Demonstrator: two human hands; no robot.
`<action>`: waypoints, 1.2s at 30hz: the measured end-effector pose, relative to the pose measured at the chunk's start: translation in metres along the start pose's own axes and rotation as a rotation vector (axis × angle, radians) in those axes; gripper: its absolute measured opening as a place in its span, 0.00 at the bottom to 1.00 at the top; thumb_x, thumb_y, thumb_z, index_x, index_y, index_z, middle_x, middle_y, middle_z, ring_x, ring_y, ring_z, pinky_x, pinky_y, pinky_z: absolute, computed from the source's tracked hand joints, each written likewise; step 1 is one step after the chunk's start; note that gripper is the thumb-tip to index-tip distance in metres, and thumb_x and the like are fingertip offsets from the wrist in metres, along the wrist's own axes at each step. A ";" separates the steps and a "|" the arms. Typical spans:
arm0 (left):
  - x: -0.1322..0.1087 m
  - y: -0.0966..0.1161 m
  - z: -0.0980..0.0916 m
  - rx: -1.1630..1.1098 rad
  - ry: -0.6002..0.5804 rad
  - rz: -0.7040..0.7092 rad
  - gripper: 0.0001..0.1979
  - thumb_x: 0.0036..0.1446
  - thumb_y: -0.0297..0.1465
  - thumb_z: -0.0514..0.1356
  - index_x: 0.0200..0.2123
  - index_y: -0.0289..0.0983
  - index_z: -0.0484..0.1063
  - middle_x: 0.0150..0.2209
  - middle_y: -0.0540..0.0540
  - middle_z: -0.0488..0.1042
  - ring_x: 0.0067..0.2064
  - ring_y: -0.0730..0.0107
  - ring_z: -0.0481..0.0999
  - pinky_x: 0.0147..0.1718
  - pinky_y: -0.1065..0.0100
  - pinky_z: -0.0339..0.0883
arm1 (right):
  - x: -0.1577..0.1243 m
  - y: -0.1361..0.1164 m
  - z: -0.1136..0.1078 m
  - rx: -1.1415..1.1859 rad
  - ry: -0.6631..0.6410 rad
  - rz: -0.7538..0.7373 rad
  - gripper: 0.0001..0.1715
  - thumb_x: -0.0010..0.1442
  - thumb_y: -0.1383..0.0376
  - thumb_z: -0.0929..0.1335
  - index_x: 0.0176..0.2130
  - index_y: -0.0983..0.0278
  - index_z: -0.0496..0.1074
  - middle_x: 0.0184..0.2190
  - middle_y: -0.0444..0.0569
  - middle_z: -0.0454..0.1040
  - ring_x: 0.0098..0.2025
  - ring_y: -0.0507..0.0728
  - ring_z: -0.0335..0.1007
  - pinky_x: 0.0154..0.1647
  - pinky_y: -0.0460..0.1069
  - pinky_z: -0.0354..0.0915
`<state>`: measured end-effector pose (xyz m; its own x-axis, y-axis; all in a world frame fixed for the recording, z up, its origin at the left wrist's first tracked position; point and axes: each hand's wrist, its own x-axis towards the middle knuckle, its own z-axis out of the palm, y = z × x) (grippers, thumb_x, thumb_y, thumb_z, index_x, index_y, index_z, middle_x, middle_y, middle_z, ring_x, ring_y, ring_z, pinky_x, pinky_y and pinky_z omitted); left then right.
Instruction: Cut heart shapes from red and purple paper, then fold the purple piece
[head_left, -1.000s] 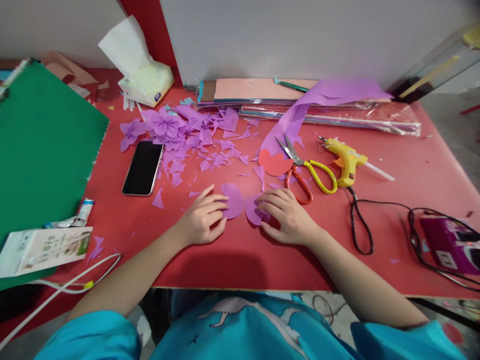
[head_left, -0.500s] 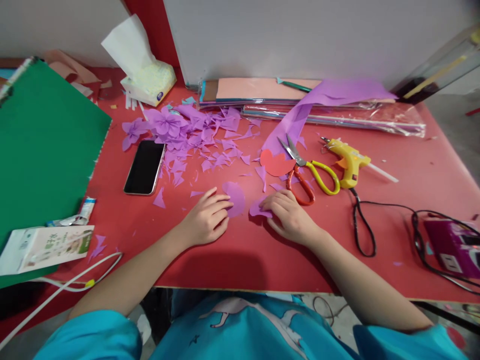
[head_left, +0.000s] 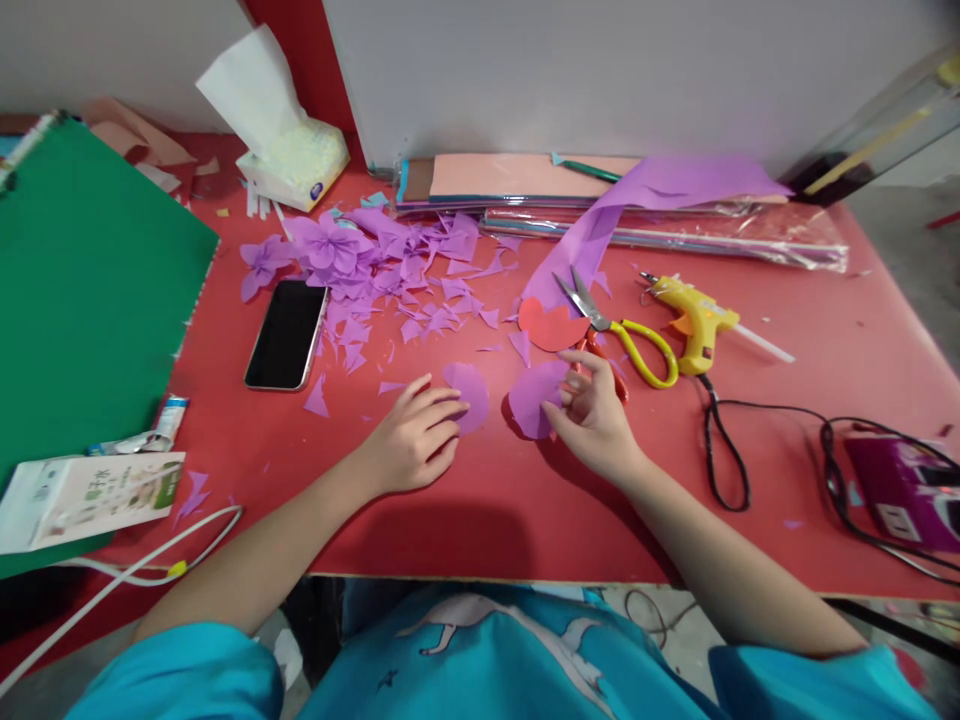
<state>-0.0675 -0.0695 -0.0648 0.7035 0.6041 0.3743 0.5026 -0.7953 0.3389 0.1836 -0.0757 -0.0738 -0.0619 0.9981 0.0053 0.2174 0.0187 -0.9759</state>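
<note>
My left hand (head_left: 418, 437) lies flat on the red table, fingers stretched out. Its fingertips touch the edge of a rounded purple paper piece (head_left: 474, 398). To the right, my right hand (head_left: 596, 412) holds a second rounded purple paper piece (head_left: 530, 400) by its right edge, the thumb showing on it and the index finger extended. A shadow shows below this piece, so it seems slightly raised. Just beyond my right hand are a red scalloped paper shape (head_left: 551, 325) and scissors (head_left: 637, 350) with one yellow and one red handle, the red one partly hidden by my fingers.
Purple paper scraps (head_left: 435, 290) and paper flowers (head_left: 330, 245) lie beyond a phone (head_left: 286, 335). A yellow glue gun (head_left: 697, 320) with a black cord is at right. Paper packs (head_left: 510, 180), a tissue box (head_left: 300, 165) and a green board (head_left: 97, 300) line the back and left.
My right hand has turned and opened away from the table, bringing the second purple piece up and right so its whole rounded shape shows. The left hand has stayed in place.
</note>
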 end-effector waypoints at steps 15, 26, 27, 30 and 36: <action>0.000 0.003 -0.001 0.028 -0.076 0.026 0.14 0.54 0.25 0.56 0.44 0.32 0.74 0.49 0.37 0.74 0.56 0.52 0.67 0.55 0.46 0.60 | 0.000 -0.004 0.000 -0.178 -0.045 -0.293 0.33 0.52 0.74 0.65 0.54 0.57 0.54 0.52 0.56 0.60 0.51 0.59 0.66 0.45 0.56 0.72; 0.002 0.005 0.000 -0.029 0.099 -0.034 0.13 0.56 0.22 0.55 0.44 0.31 0.71 0.45 0.39 0.76 0.50 0.63 0.74 0.52 0.58 0.68 | -0.001 -0.007 -0.004 -0.783 -0.341 -0.628 0.14 0.56 0.69 0.64 0.44 0.66 0.70 0.47 0.58 0.74 0.56 0.65 0.64 0.57 0.65 0.60; 0.003 0.006 -0.002 -0.089 0.143 -0.097 0.12 0.56 0.22 0.55 0.43 0.33 0.72 0.44 0.41 0.77 0.47 0.66 0.75 0.50 0.62 0.70 | -0.001 -0.006 -0.003 -0.791 -0.333 -0.619 0.15 0.56 0.69 0.64 0.45 0.67 0.70 0.47 0.59 0.74 0.55 0.66 0.65 0.56 0.65 0.60; 0.005 0.007 -0.006 -0.402 0.170 -0.393 0.09 0.53 0.25 0.58 0.38 0.35 0.74 0.39 0.43 0.78 0.40 0.70 0.78 0.41 0.70 0.74 | -0.001 -0.006 -0.003 -0.777 -0.316 -0.612 0.18 0.57 0.69 0.64 0.48 0.69 0.68 0.47 0.61 0.73 0.54 0.65 0.67 0.56 0.65 0.62; 0.005 0.000 -0.004 -0.673 0.113 -0.725 0.15 0.53 0.29 0.59 0.44 0.32 0.69 0.41 0.39 0.77 0.33 0.72 0.78 0.32 0.72 0.74 | -0.001 -0.006 -0.002 -0.748 -0.296 -0.594 0.18 0.58 0.69 0.63 0.49 0.66 0.66 0.47 0.60 0.72 0.52 0.64 0.67 0.52 0.64 0.64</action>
<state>-0.0664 -0.0660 -0.0595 0.2695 0.9617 -0.0495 0.3781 -0.0584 0.9239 0.1847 -0.0769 -0.0677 -0.5776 0.7617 0.2936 0.6233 0.6438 -0.4439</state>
